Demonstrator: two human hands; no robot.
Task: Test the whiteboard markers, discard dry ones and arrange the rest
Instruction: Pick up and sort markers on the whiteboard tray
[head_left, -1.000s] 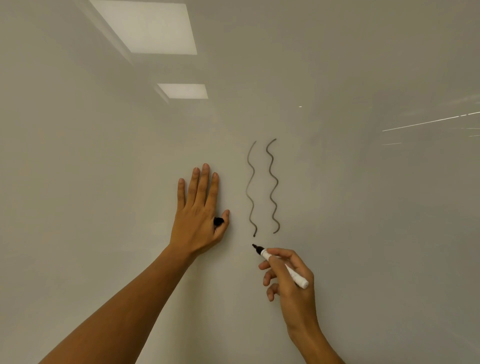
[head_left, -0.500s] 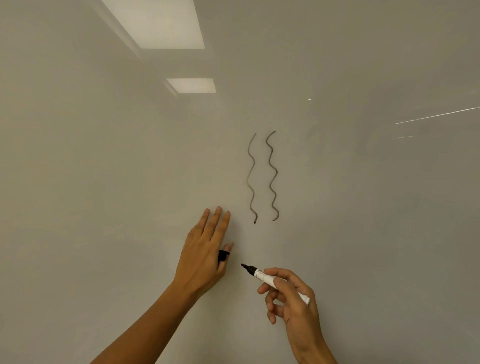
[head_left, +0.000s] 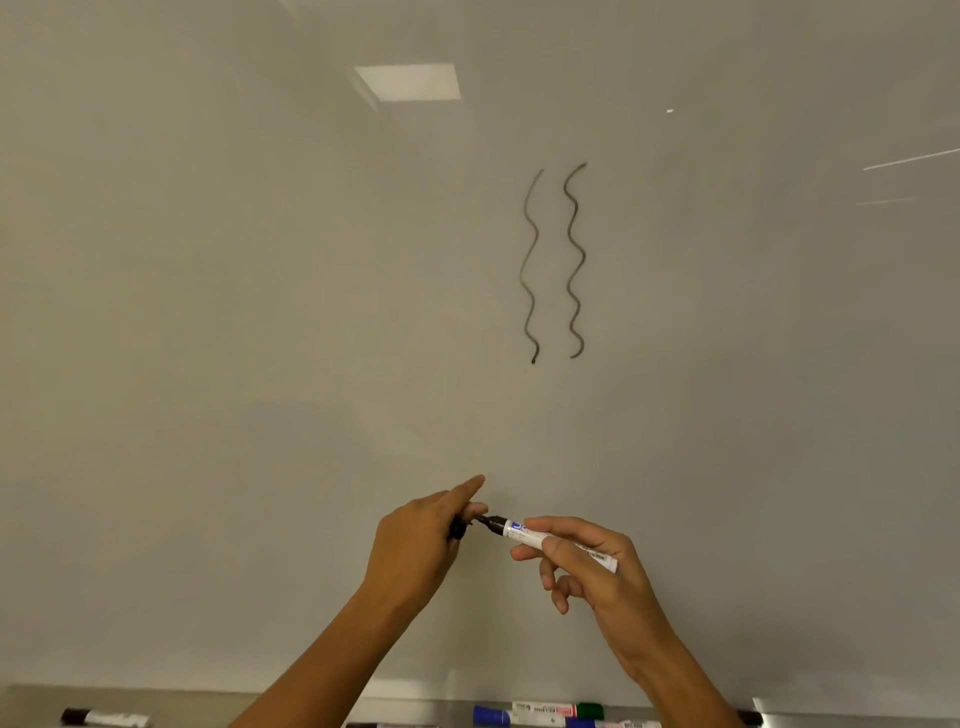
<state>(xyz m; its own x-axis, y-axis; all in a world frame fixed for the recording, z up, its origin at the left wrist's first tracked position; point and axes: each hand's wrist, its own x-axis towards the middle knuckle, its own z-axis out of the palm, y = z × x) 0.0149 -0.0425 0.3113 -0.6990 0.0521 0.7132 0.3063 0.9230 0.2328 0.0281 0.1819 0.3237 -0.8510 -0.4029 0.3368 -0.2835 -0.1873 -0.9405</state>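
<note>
My right hand (head_left: 587, 571) pinches a white-barrelled black marker (head_left: 545, 540), uncapped, its tip pointing left. My left hand (head_left: 421, 540) holds the black cap (head_left: 458, 529) between thumb and fingers, with the forefinger stretched out. The marker's tip sits right at the cap, in front of the whiteboard (head_left: 260, 312). Two grey-black wavy test lines (head_left: 553, 265) stand side by side on the board above the hands; the left one is fainter.
Along the bottom runs the board's tray (head_left: 322, 701). On it lie a black-capped marker (head_left: 104, 718) at the left and several markers at the right, among them a blue-capped one (head_left: 491, 716) and a green-capped one (head_left: 558, 709).
My left hand came off the board and dropped toward my right hand. The marker tip moved left to meet the cap. The view tilted down, bringing the tray into sight.
</note>
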